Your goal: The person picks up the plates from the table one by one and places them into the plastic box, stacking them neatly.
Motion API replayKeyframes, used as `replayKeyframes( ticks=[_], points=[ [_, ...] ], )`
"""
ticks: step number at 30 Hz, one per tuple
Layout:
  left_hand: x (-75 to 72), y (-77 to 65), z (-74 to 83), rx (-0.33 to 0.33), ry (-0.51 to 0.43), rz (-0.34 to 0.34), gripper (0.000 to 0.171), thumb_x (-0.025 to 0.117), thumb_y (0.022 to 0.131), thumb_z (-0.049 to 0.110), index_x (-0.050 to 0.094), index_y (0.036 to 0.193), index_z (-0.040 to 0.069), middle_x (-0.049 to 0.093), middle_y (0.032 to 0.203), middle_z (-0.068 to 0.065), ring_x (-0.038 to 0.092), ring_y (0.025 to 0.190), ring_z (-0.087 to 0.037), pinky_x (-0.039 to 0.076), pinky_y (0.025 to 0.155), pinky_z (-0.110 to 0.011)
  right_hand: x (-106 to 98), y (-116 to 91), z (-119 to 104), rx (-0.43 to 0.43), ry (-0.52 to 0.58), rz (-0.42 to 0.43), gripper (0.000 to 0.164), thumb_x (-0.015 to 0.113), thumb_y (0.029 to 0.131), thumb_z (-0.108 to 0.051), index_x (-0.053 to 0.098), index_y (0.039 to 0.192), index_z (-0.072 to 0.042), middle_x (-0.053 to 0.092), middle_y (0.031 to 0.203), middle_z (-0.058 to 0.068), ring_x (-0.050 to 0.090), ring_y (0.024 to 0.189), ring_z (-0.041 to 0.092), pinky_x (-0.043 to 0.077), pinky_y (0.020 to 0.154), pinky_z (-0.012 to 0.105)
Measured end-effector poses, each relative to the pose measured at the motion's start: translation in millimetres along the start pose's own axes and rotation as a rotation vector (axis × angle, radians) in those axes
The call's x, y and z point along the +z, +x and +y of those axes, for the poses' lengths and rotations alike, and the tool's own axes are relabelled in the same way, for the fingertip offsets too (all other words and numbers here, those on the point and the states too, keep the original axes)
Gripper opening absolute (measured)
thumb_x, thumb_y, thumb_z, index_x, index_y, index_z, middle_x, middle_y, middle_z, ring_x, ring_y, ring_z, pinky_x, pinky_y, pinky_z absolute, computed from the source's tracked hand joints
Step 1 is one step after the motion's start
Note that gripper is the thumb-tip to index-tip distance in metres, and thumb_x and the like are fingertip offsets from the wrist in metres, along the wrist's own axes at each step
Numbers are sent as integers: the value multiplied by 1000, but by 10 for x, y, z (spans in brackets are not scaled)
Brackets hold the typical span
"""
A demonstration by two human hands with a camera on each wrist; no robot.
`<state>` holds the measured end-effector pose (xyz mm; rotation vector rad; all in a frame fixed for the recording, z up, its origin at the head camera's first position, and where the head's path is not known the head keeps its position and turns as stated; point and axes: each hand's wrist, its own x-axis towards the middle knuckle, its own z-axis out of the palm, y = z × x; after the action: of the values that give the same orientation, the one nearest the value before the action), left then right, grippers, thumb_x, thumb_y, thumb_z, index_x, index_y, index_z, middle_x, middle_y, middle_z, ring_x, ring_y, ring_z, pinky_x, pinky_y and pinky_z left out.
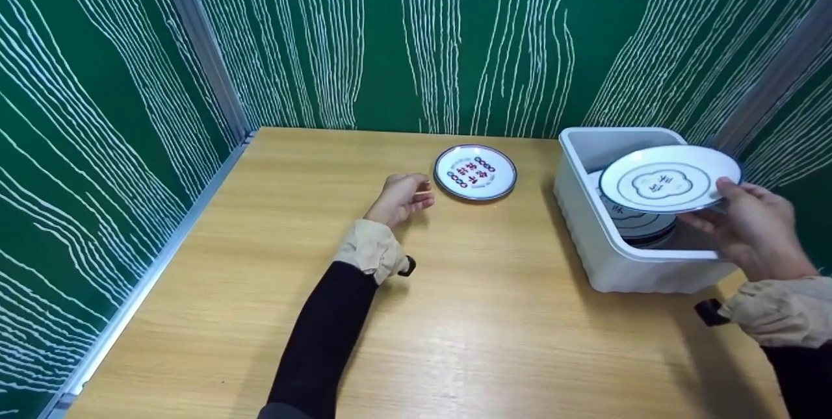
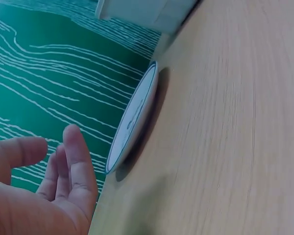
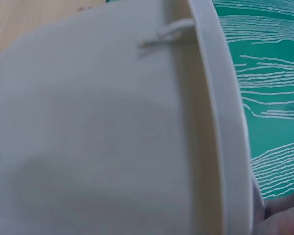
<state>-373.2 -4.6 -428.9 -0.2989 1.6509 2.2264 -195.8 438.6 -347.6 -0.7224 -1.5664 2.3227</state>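
Observation:
In the head view my right hand (image 1: 757, 224) grips the right edge of a white plate (image 1: 624, 178), thumb on top and fingers beneath. This plate has a dark rim, a clover-shaped outline and dark characters. It is tilted over a white plastic bin (image 1: 640, 274), where more plates (image 1: 643, 224) lie stacked. My left hand (image 1: 403, 198) hangs over the table, fingers loosely bent and holding nothing. Just right of it, a white plate (image 1: 455, 178) with red characters lies face up. The left wrist view shows this plate (image 2: 132, 122) edge-on beyond my fingertips.
The bin stands at the right side of the wooden table (image 1: 455, 341). Its wall (image 3: 98, 122) fills most of the right wrist view. Green panels (image 1: 383, 49) with wavy white lines rise behind the table and on both sides, joined by grey metal posts (image 1: 201, 36).

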Motion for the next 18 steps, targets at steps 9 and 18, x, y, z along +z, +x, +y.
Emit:
replayKeyframes(
  ticks=[9, 18],
  points=[
    [213, 186, -186, 5, 20, 97, 16, 64, 98, 8, 64, 107, -5, 63, 101, -16, 63, 66, -17, 64, 75, -32, -2, 66, -48, 117, -118, -90, 21, 56, 105, -12, 43, 121, -12, 71, 82, 2, 73, 78, 16, 65, 76, 38],
    [296, 318, -169, 39, 80, 65, 38, 66, 100, 19, 57, 134, 6, 56, 133, -21, 61, 113, -33, 59, 94, -40, 17, 181, -113, 260, -129, -127, 29, 48, 107, -9, 37, 132, -17, 69, 85, 9, 74, 83, 22, 62, 88, 40]
  ],
)
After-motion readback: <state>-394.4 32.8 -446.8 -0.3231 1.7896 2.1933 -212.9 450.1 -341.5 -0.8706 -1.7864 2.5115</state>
